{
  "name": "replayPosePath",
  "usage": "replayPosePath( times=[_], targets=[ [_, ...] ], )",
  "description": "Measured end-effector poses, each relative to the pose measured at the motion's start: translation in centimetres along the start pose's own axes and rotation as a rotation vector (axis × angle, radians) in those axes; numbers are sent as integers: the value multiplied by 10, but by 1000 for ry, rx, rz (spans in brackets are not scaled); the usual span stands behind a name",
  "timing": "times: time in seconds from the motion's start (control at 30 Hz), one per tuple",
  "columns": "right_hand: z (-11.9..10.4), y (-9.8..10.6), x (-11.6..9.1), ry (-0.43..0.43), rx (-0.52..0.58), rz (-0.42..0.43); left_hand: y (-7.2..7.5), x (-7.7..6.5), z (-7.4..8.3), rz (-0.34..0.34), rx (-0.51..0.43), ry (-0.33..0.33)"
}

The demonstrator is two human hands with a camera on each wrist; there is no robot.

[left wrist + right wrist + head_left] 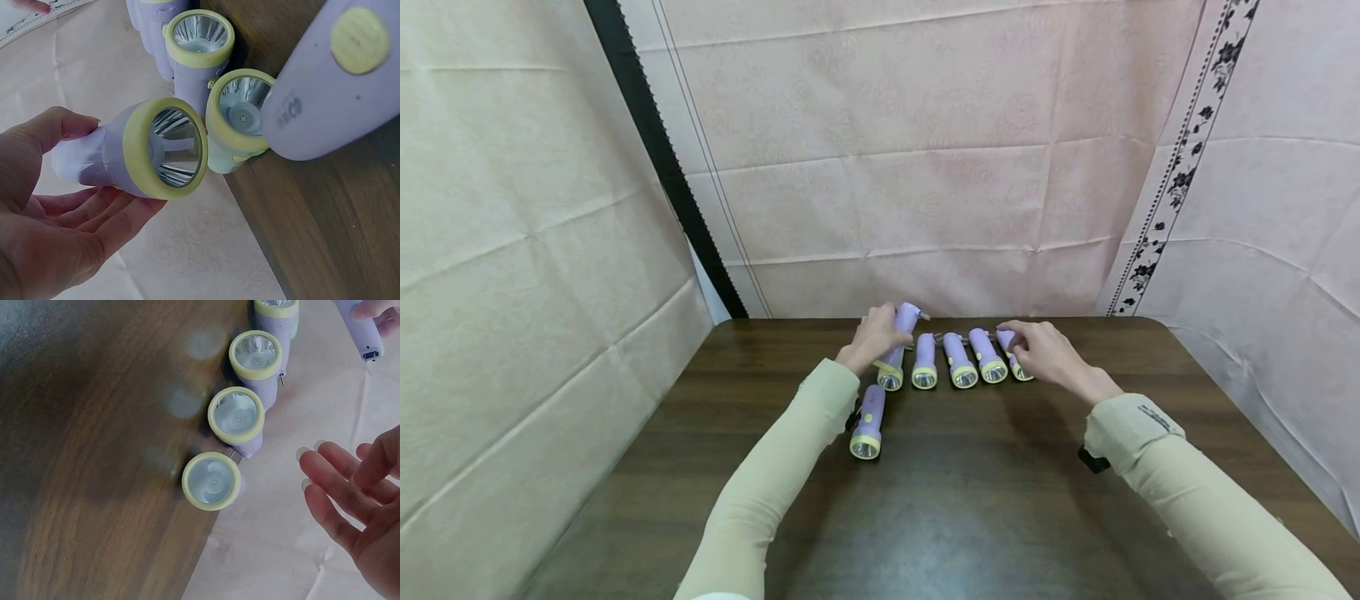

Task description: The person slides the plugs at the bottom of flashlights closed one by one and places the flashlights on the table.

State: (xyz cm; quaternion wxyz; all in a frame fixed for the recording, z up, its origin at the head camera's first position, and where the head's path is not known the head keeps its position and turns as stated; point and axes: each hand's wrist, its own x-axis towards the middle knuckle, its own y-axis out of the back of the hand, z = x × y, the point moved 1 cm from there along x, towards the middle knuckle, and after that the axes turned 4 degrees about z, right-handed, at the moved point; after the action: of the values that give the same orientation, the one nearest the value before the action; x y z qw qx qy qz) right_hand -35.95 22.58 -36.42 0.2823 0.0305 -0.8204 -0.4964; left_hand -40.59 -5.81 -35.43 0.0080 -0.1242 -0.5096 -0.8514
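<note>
My left hand (875,340) grips a lilac flashlight (112,153) with a pale yellow rim, thumb on one side of its body and fingers along the other. It is raised over the left end of a row of similar flashlights. My right hand (359,503) holds nothing; its fingers are loosely bent, beside the rightmost flashlight (212,481) of the row, which it partly hides in the head view. In the row lie several more, among them a middle flashlight (958,362), lenses facing me. A single flashlight (868,421) lies nearer to me, below the left wrist.
The brown wooden table (955,500) reaches back to a pale patterned cloth (887,200) hanging behind the row. Another cloth (535,275) hangs along the left side. Small wrist loops show at the ends of the flashlights.
</note>
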Motion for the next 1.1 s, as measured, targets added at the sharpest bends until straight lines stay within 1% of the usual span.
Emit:
replayPosePath(
  times=[0.13, 0.37, 0.6, 0.8, 1.03, 1.1],
  targets=[
    [-1, -1, 1, -6, -8, 5, 0, -1, 2, -18, -12, -5],
    [-6, 0, 3, 0, -10, -4, 0, -4, 8, 0, 2, -36],
    [-8, 0, 4, -4, -11, -19, -5, -4, 12, 9, 9, -50],
    [-15, -1, 6, 12, 8, -21, -7, -7, 18, -11, 19, -68],
    [-20, -1, 7, 28, 16, -14, -7, -11, 24, 5, 28, -128],
    [-21, -1, 8, 33, 14, -7, -7, -11, 26, 8, 22, -136]
  ],
)
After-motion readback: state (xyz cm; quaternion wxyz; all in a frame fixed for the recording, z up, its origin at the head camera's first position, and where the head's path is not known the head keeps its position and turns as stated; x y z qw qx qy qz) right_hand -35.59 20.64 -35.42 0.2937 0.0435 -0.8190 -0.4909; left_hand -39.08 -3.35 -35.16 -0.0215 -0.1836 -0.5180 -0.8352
